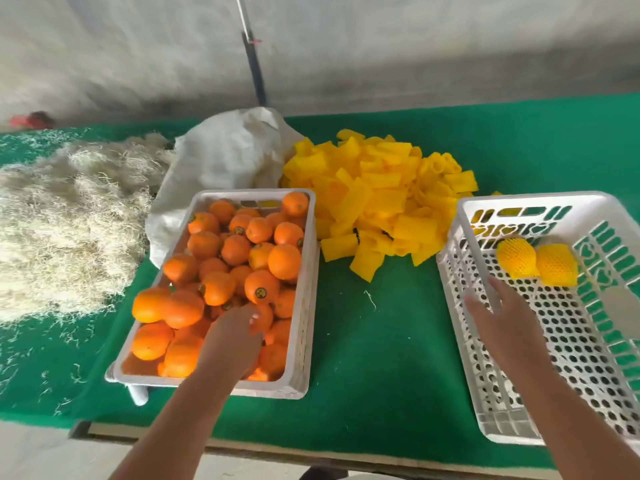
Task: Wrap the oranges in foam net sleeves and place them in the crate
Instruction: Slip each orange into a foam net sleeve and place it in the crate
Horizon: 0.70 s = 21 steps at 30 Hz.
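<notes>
Reaching left hand [232,336] onto oranges [235,265] | right hand [498,315] open, empty

Worktop [381,341]: green mat surface.
Before you, left to right: straw pile [65,216], white sack [225,157], crate of oranges [304,306], foam net sleeves [384,199], perforated white crate [460,296].

You stand at fruit-packing station: green felt-covered table [381,341], crate of loose oranges [304,271], heap of yellow foam net sleeves [381,195], perforated white crate [519,393], packing straw pile [62,216], woven sack [225,157], tarp wall [415,46] behind.
</notes>
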Available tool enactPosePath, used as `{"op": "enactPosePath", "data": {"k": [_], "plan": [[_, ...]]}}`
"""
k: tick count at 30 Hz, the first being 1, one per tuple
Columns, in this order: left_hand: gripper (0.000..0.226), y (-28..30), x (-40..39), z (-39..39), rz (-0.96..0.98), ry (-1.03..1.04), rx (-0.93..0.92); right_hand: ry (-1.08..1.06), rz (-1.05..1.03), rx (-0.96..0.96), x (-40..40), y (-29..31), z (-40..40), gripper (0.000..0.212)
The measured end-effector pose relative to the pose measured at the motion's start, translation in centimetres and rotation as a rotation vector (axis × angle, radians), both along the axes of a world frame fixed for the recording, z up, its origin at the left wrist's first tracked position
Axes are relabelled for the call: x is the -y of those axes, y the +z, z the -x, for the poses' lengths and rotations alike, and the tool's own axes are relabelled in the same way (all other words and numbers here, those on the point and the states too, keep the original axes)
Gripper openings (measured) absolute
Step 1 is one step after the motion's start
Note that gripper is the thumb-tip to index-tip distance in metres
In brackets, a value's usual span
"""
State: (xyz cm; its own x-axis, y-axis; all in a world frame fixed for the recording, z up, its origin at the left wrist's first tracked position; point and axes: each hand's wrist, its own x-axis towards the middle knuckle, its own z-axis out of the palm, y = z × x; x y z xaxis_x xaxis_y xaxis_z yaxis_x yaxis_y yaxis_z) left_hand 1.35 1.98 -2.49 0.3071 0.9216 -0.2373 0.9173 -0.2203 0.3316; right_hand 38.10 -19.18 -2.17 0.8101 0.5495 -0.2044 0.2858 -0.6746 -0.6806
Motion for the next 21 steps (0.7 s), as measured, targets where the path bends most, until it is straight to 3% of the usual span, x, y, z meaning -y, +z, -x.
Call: {"op": "enactPosePath", "data": {"k": [3,8,15,21], "plan": [[0.041,0.3,-0.3,0.7,-0.019,-0.095,-0.063,0.028,-0.024,0.091,-0.5,0.8,3.3,0.055],[0.052,-0.2,-0.3,2.7,-0.298,-0.175,-0.168,0.051,-0.027,0.059,-2.5,0.6,8.2,0.048],[0.044,-0.4,-1.5,3.4,-0.156,-0.113,-0.197,0.176,0.016,-0.013,-4.8,-1.7,12.6,0.039],[0.041,-0.1,-2.0,4.5,-0.176,-0.110,-0.037,0.314,0.148,-0.041,-6.6,-4.7,13.5,0.042]]}}
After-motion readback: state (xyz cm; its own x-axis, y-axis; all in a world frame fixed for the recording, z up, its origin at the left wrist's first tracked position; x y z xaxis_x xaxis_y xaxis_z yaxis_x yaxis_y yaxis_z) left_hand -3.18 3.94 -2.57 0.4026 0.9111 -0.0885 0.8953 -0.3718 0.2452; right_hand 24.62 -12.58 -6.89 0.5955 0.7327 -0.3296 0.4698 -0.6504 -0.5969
